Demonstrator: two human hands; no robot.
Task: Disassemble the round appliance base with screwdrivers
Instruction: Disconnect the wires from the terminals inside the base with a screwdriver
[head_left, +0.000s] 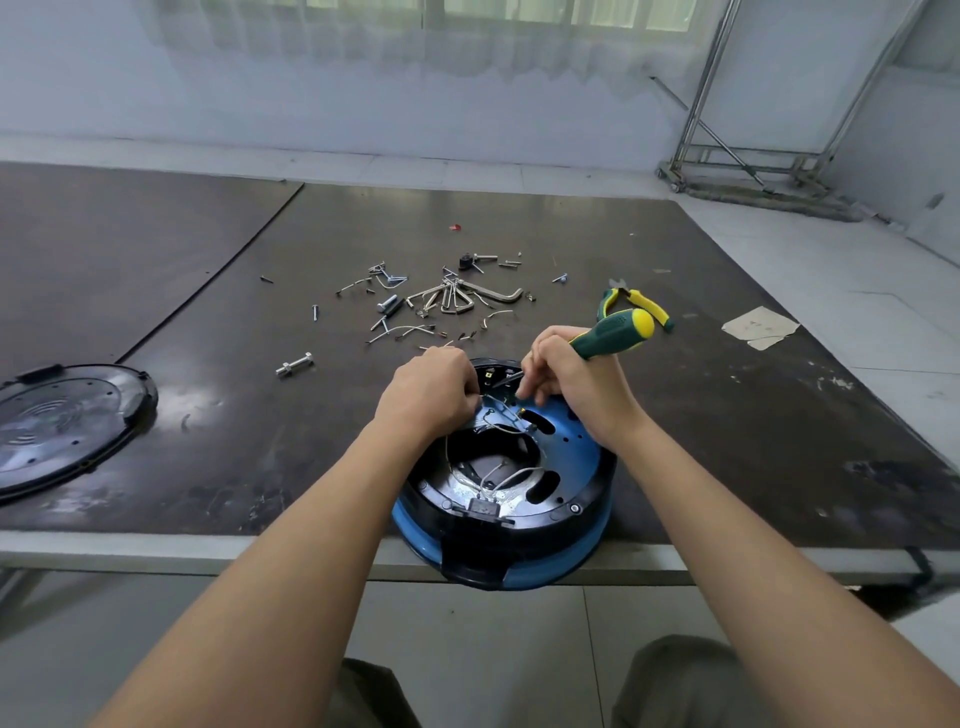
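Because it overhangs the near edge of the tabletop (727, 415), the round appliance base (550, 551), open side up just below both sets of fingers, could tip. Its plastic shell looks stiff and fairly light, and is best steadied by the outer rim. The right hand (566, 374) has its fingers clamped round the green-and-yellow screwdriver (613, 332). The left hand (431, 387) has its fingers curled together, seemingly pinching a thin wire (491, 399), which looks soft and easily torn.

one base (571, 552), one screwdriver (612, 333), one pliers (640, 303)
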